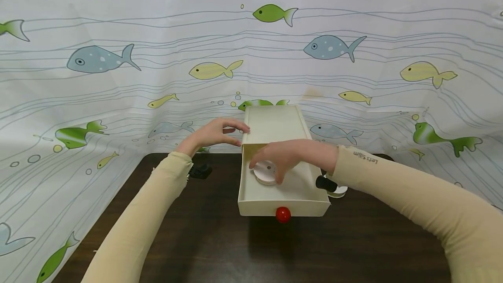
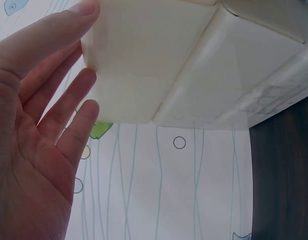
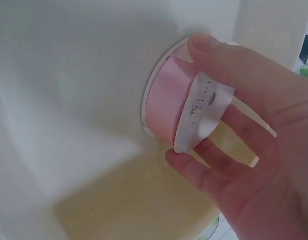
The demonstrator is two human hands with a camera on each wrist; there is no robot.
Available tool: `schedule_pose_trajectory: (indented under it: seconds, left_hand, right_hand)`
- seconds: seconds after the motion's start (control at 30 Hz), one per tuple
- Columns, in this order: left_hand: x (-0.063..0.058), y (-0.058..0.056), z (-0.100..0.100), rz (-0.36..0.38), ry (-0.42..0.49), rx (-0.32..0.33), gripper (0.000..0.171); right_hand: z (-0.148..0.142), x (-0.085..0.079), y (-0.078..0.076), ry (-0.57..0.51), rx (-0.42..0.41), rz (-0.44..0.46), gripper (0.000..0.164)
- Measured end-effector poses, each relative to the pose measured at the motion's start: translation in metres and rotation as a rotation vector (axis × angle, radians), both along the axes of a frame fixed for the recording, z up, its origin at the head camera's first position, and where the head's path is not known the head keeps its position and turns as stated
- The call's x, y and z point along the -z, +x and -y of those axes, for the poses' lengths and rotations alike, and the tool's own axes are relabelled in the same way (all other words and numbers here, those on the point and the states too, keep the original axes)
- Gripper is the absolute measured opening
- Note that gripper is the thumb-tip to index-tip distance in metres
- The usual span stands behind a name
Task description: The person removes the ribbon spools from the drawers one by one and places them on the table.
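A cream box (image 1: 275,123) has its drawer (image 1: 259,208) pulled out toward me, with a red knob (image 1: 283,215) on the front. Inside the drawer, my right hand (image 1: 284,156) holds a spool of pink ribbon (image 3: 169,97) by its rims, thumb on one side and fingers on the other. One white face of the spool, printed with dark lettering, is turned up in the head view. My left hand (image 1: 215,135) is at the box's left side, fingers loosely bent. In the left wrist view its thumb and fingertips (image 2: 88,107) rest right at the box's edge.
To the right of the drawer, a white round object (image 1: 339,191) lies on the dark table (image 1: 196,239), partly hidden by the right wrist and its black camera (image 1: 326,183). A fish-patterned sheet (image 1: 157,77) hangs behind the box and around the sides.
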State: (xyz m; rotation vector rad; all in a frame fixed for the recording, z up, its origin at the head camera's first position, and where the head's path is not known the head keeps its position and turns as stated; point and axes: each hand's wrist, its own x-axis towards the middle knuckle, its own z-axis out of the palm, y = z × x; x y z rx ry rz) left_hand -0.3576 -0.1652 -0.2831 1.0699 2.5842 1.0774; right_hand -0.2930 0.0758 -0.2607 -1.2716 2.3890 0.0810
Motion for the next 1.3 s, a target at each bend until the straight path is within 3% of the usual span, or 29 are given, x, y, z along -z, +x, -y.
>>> schedule_pose_trajectory:
  seconds: [0.37, 0.77, 1.3]
  left_hand:
    - [0.002, -0.002, 0.000, 0.010, 0.003, -0.011, 0.041]
    - [0.001, -0.001, 0.000, 0.008, 0.000, -0.014, 0.040]
    - [0.000, -0.001, 0.000, 0.014, 0.002, -0.008, 0.040]
  right_hand:
    - [0.001, 0.003, -0.001, 0.004, -0.021, -0.023, 0.072]
    - [-0.005, -0.003, 0.009, -0.046, -0.058, -0.018, 0.071]
    - [-0.003, 0.005, 0.007, 0.034, -0.020, -0.011, 0.071]
